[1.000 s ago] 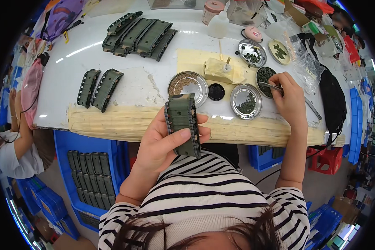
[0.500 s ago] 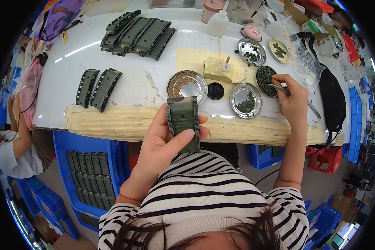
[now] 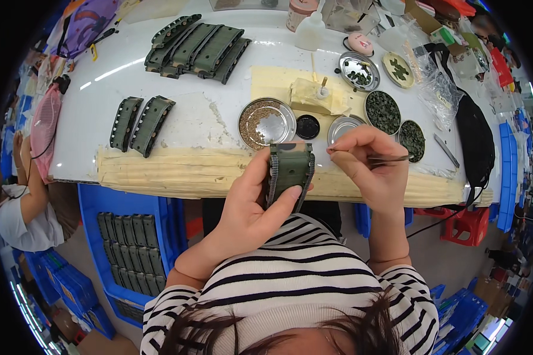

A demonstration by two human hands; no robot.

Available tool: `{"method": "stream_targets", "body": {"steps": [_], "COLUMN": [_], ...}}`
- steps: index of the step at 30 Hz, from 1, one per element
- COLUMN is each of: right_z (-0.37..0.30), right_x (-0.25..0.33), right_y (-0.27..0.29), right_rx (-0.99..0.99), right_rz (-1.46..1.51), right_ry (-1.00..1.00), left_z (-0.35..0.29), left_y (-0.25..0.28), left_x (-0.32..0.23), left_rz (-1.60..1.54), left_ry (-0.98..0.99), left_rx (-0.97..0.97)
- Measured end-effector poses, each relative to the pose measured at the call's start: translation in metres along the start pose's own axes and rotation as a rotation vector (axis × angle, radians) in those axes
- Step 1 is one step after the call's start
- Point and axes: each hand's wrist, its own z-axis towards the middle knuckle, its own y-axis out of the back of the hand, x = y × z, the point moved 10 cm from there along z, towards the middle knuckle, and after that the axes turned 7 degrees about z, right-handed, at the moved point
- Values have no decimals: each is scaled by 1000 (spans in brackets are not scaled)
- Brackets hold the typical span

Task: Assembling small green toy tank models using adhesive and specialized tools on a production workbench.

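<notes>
Left hand (image 3: pixel 251 204) clasping a curved green part (image 3: pixel 291 170), right hand (image 3: pixel 373 173) gripping a slim metal tool (image 3: pixel 391 158) — silver dish (image 3: pixel 273 123) at the part's far left

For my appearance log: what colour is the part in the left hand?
The part is mostly dark green, brownish near its top edge; head view.

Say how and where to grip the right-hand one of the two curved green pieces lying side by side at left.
Probably across the middle of the curved green piece, pinching both long edges, from above and the right: it's long and narrow, its right side is free, and the neighbouring piece lies close on its left.
</notes>
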Motion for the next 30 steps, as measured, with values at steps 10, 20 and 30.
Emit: {"method": "stream_targets", "body": {"steps": [10, 20, 30], "right_z": [-2, -7, -8], "right_x": [47, 53, 44], "right_y": [-34, -43, -42], "right_rx": [79, 134, 173], "right_rz": [-435, -570, -500], "right_ry": [424, 573, 490], "left_z": [1, 0, 0], "left_y": [-1, 1, 1], "left_x": [-7, -8, -5], "left_rz": [229, 306, 212], "left_ry": [-93, -89, -79], "left_rx": [2, -9, -8]}}
